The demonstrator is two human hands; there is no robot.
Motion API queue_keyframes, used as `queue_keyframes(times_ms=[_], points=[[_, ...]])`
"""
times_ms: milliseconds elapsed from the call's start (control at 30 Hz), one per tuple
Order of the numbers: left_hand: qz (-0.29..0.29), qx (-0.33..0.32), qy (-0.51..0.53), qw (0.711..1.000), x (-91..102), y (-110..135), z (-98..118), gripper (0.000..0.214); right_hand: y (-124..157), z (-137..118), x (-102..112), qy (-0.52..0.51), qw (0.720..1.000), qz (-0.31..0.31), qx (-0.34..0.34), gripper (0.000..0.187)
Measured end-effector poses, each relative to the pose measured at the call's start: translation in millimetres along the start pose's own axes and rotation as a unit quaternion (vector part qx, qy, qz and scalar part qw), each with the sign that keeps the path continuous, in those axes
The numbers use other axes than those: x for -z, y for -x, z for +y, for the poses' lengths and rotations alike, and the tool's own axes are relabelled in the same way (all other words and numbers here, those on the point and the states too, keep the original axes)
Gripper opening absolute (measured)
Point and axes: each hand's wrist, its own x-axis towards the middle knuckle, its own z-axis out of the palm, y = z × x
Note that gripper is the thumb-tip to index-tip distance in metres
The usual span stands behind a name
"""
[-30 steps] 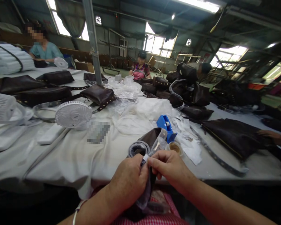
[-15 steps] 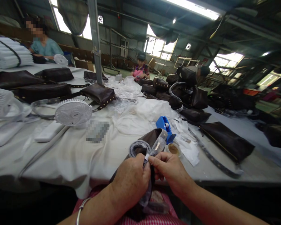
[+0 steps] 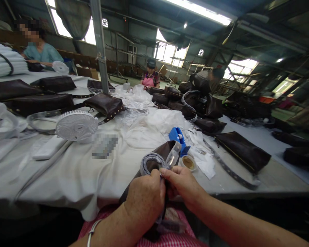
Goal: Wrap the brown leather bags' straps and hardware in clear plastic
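A dark brown bag [image 3: 162,151] rests at the table's front edge and partly on my lap. Its strap [image 3: 145,163], covered in clear plastic film, curls into a loop at the top. My left hand [image 3: 145,195] is closed around the wrapped strap, just below that loop. Against the left thumb, my right hand [image 3: 184,183] pinches the strap's film between thumb and fingers. The fingertips hide most of the spot where they meet. Just beyond the bag stand a blue tape dispenser [image 3: 175,137] and a roll of tape [image 3: 188,163].
Crumpled white wrapping [image 3: 167,121] covers the table's middle. A white fan [image 3: 77,126] stands to the left. Several dark bags lie around, one with a zip [image 3: 244,151] at right. A metal post [image 3: 99,48] rises behind. Co-workers sit or bend across the table.
A small white piece that showed between my thumbs is now hidden by the right thumb, which has come closer to the left hand. The whole view has shifted slightly.
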Motion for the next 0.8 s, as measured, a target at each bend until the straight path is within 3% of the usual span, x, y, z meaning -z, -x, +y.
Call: queue_keyframes(times_ms=[233,700,800], points=[[0.017,0.018,0.045,0.999,3.9,1,-3,0.019,6,4,14,0.017,0.999,-0.026,0.034,0.042],[0.047,0.044,0.176,0.982,6.4,-2,-11,0.024,4,17,-1,-0.102,0.995,0.007,-0.005,0.047],[0.06,0.057,0.196,0.977,8.4,-2,-11,0.025,1,27,0,-0.122,0.992,-0.014,-0.013,0.049]])
